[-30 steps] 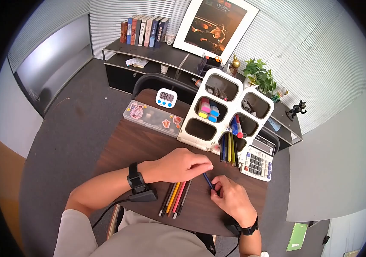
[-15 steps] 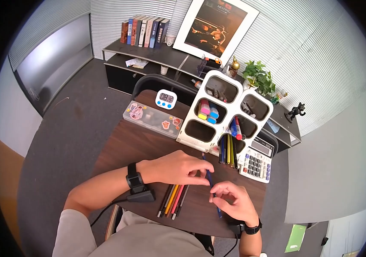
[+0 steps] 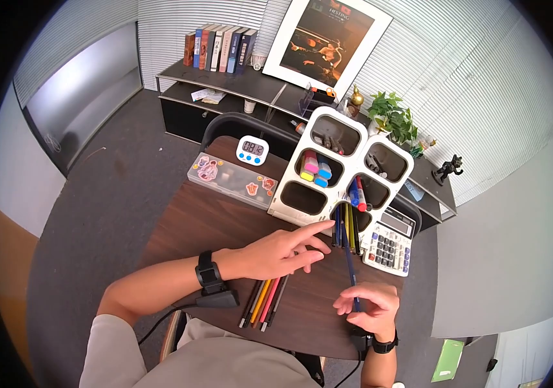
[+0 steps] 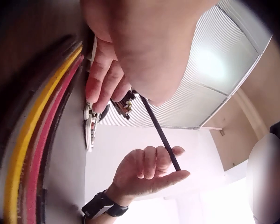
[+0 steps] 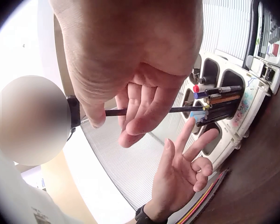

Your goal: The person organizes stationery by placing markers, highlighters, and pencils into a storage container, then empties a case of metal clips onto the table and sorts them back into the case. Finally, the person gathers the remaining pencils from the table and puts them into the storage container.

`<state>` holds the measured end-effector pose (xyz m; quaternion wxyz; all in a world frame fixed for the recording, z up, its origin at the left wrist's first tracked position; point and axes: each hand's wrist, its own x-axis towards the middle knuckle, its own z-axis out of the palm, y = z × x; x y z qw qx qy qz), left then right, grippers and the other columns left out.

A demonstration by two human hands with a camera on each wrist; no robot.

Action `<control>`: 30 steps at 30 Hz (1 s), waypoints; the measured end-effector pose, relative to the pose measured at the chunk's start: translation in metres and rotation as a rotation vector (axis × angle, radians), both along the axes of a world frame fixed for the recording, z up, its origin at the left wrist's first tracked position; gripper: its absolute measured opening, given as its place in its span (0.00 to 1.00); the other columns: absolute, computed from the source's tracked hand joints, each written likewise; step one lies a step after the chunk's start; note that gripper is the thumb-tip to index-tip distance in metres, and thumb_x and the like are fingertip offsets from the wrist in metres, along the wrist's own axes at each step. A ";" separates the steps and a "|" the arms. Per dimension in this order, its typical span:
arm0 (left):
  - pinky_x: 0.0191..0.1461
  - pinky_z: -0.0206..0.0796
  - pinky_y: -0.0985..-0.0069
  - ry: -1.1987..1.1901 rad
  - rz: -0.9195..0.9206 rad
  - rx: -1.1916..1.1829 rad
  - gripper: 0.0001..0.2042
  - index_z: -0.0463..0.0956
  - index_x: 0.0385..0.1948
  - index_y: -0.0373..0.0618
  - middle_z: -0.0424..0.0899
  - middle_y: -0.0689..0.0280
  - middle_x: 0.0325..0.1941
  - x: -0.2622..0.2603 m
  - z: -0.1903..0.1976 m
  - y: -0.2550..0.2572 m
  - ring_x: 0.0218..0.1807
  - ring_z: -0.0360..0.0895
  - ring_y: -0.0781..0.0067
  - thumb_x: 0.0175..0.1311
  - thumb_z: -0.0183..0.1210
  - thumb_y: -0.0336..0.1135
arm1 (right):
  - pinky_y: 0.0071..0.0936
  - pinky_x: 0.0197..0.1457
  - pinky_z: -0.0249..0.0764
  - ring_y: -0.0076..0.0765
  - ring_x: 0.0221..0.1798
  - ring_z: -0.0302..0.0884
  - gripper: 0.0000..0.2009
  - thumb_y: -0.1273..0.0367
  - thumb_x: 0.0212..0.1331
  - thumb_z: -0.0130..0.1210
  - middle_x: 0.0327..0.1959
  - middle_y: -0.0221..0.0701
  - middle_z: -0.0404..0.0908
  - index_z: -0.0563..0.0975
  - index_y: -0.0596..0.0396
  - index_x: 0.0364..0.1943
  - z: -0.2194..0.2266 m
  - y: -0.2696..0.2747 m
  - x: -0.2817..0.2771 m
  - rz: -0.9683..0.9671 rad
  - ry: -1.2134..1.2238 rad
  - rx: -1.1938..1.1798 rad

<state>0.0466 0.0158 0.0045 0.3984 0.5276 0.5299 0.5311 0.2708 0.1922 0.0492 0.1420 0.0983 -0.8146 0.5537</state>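
Head view: loose pencils (image 3: 262, 302) lie on the table (image 3: 182, 220); left hand (image 3: 281, 253), index extended, grip slack, holds nothing; white organizer (image 3: 336, 194) stands beyond; dark blue pencil (image 3: 350, 262) slants toward it; right hand (image 3: 377, 309), grip narrow, pinches the pencil's lower end.

1 low black sideboard (image 3: 182, 118), metal-edged; 1 framed poster (image 3: 328, 48) standing on top before white horizontal blinds (image 3: 470, 97). Dark grey floor (image 3: 95, 226); 1 brown wood-grain desk (image 3: 186, 226), black chair back (image 3: 228, 118) at far edge.
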 end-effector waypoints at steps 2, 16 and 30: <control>0.43 0.81 0.74 -0.039 -0.026 0.032 0.37 0.41 0.85 0.53 0.79 0.52 0.71 0.006 -0.008 0.002 0.46 0.87 0.72 0.82 0.54 0.33 | 0.26 0.41 0.83 0.31 0.35 0.90 0.18 0.72 0.57 0.75 0.37 0.37 0.92 0.86 0.63 0.51 -0.003 0.000 0.001 -0.062 0.005 -0.014; 0.54 0.85 0.70 0.018 -0.113 0.068 0.40 0.40 0.85 0.46 0.60 0.42 0.82 0.008 -0.008 0.004 0.64 0.84 0.62 0.80 0.57 0.35 | 0.23 0.36 0.83 0.26 0.36 0.86 0.17 0.75 0.72 0.63 0.43 0.37 0.90 0.81 0.63 0.62 -0.013 -0.010 -0.013 -0.253 -0.161 -0.157; 0.56 0.85 0.67 0.079 -0.086 0.089 0.40 0.43 0.84 0.43 0.64 0.46 0.80 0.008 -0.013 0.004 0.64 0.84 0.61 0.79 0.59 0.36 | 0.24 0.37 0.85 0.28 0.40 0.87 0.25 0.79 0.76 0.53 0.58 0.43 0.86 0.69 0.60 0.75 -0.019 -0.014 -0.023 -0.299 -0.178 -0.204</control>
